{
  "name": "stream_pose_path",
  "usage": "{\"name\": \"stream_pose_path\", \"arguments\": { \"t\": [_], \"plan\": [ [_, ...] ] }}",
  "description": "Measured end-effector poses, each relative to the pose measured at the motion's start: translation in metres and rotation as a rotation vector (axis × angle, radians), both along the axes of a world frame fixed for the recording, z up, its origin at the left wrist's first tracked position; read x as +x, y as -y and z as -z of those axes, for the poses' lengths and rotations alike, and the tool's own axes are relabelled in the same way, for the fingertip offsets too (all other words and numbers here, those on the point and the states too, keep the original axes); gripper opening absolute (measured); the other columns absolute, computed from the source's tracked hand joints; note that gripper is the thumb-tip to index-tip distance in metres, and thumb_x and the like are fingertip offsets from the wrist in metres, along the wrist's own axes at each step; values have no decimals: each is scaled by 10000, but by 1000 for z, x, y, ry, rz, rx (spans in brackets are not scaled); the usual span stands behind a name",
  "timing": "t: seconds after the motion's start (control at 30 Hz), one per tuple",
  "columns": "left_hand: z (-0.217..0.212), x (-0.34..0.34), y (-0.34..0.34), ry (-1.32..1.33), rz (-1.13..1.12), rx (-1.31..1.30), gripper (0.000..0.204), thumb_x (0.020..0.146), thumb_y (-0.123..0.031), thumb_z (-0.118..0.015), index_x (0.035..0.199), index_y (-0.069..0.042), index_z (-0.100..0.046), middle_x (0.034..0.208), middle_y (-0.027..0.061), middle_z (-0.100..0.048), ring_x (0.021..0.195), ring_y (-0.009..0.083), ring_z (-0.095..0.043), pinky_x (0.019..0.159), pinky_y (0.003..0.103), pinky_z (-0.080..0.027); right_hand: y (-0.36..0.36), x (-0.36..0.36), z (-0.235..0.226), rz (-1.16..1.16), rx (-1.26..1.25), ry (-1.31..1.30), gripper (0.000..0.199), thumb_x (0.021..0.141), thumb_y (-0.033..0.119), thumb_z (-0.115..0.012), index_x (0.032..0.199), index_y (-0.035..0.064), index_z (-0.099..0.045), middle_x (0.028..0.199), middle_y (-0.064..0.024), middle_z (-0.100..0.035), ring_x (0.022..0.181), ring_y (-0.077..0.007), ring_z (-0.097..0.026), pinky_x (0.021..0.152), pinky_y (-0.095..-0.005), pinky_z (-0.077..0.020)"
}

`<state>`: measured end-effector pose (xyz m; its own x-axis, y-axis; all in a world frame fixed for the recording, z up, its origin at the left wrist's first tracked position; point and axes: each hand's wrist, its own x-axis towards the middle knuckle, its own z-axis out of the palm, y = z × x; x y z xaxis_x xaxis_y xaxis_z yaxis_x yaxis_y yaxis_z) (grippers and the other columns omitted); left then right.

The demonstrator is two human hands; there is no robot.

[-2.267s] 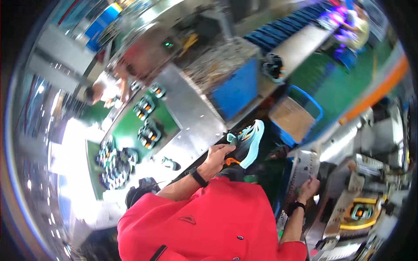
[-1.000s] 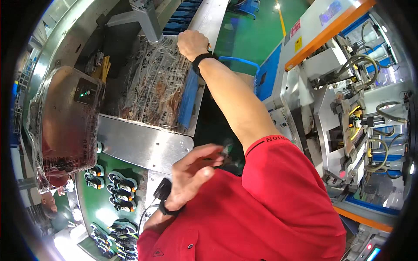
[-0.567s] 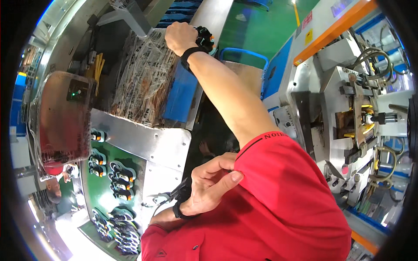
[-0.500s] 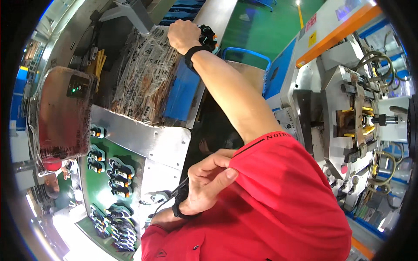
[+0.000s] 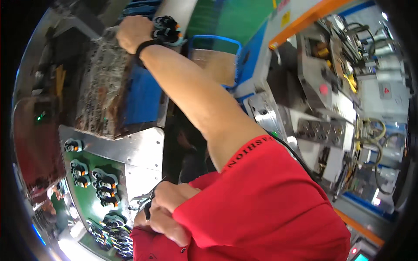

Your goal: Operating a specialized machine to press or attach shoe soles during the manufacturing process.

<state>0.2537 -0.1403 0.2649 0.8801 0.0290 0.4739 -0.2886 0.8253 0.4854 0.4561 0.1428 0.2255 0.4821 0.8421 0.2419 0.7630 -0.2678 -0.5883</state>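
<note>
My right arm reaches to the upper left, a black band round its wrist. The right hand is closed in a fist at the top of a bulky block wrapped in crinkled clear plastic; anything inside its curled fingers is hidden. Just right of that hand sit black-and-grey sneakers with orange accents. Lower down, my left hand grips the hem of the red right sleeve, its fingertips partly tucked in the cloth.
Several sneakers stand on a green conveyor surface at the lower left, beside a bare metal plate. A plastic-covered reddish panel stands far left. On the right is a machine with an orange bar. A blue-railed cart stands beyond my arm.
The whole view has swung, shifting the surroundings leftward. My left hand has gone from pinching the sleeve's edge to a fuller hold lower on it. My right hand stays by the wrapped block.
</note>
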Motion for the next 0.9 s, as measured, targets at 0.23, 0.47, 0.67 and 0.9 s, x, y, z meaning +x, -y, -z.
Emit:
{"name": "stream_pose_path", "arguments": {
  "t": [0.23,0.47,0.67,0.9],
  "plan": [
    [-23,12,9,-106,-81,-131,251,892,-106,-617,1053,87,-635,814,61,-658,698,111,-584,596,243,-407,-25,-1,19,79,-12,7,174,751,231,-701,876,121,-753,911,-107,-721,895,-287,-693,754,-387,-530],
    [-33,19,17,-176,-141,-187,251,894,-97,-610,1061,89,-632,831,70,-660,708,123,-590,607,250,-414,-28,-7,27,-5,-63,44,172,728,254,-728,854,140,-755,859,-58,-716,823,-264,-691,690,-373,-511],
    [-38,27,23,-158,-161,-185,251,895,-89,-605,1068,91,-630,845,77,-662,718,132,-596,617,256,-421,-30,-5,30,67,-41,-14,161,712,221,-741,822,103,-741,855,-118,-700,892,-286,-665,719,-388,-506],
    [-45,30,23,-167,-217,-179,252,896,-80,-598,1076,93,-628,861,86,-664,728,144,-602,628,263,-428,-17,0,15,43,-28,-39,148,729,194,-725,833,90,-735,870,-130,-698,897,-303,-660,738,-368,-514]
  ]
}}
